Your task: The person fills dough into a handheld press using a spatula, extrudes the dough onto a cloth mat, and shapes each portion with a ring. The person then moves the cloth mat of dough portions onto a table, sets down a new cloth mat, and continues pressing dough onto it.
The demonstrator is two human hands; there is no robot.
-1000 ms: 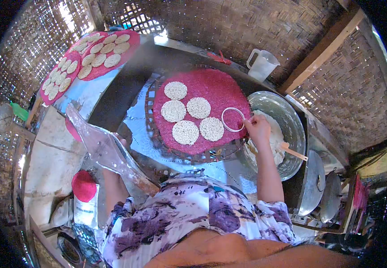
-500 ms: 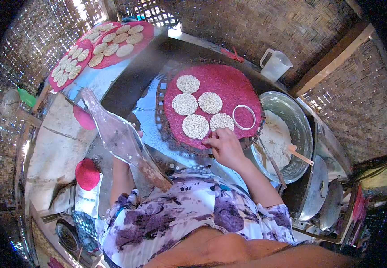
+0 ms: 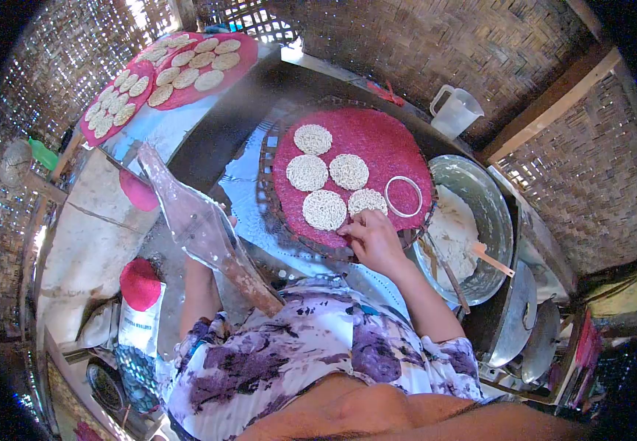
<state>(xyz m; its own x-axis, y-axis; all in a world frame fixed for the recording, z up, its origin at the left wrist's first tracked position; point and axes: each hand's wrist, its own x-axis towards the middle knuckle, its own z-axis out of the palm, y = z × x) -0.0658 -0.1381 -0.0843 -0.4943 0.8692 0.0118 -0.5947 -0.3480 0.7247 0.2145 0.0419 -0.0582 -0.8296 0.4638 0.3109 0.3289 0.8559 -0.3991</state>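
Note:
My right hand reaches to the near edge of a round red mat. Its thumb and fingers are pinched together beside a pale lacy noodle disc; whatever they hold is too small to make out. Another noodle disc is partly covered by this hand, and several lie farther up the mat. A white ring rests at the mat's right side. My left hand grips a two-handled wooden press smeared with dough, which hides most of the hand. The press's near handle leans against my shirt.
A large metal basin at the right contains pale dough, a stick and an orange-handled spatula. Behind it stands a clear plastic jug. Red mats with several discs lie at the back left. Pot lids lean at the right.
The view has shifted slightly. My right hand stays pinched at the same mat edge, and my left hand keeps the wooden press in place. The discs and ring have not moved on the mat.

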